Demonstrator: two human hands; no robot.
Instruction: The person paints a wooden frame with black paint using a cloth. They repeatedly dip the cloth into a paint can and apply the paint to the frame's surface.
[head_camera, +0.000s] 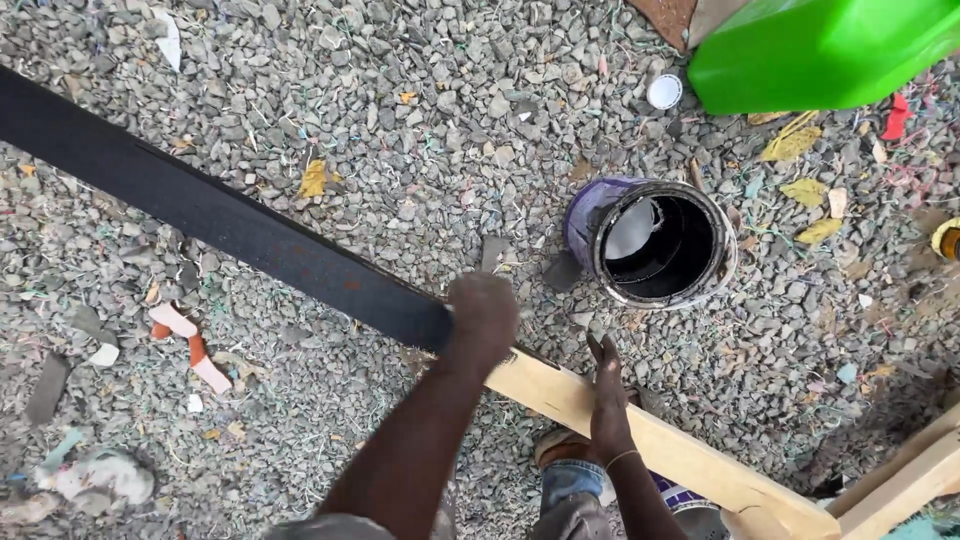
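Wooden plank (640, 425): long, pale timber, running diagonally from upper left to lower right above gravel ground (400, 120). Upper-left portion coated black (200, 215); bare wood begins where the hands meet it. Lower-right end meets other pale timber (900, 480) at the frame corner; how they join cannot be made out.

Left hand (482, 318): closed, resting on the plank exactly at the border of black and bare wood. What it grips, brush or cloth, is hidden under the knuckles; cannot tell.

Right hand (608, 400): laid against the bare wood just beside the left, fingers extended, apparently steadying it. Thin band at the wrist.

Paint can (655, 243): open, purple-sided, black-stained inside, standing on the gravel near the plank's upper side, apart from it.

Step in hand, by judgement: coating the plank black, about half covered. Carrying the black further calls for working along the bare wood towards the lower right, with the can within reach.

Other items: green plastic container (820, 45), cut off at the top edge; small white cap (664, 91); yellow leaves (790, 145); pale scraps (190, 350) at left; a shoe (560, 447) partly hidden beneath the plank.
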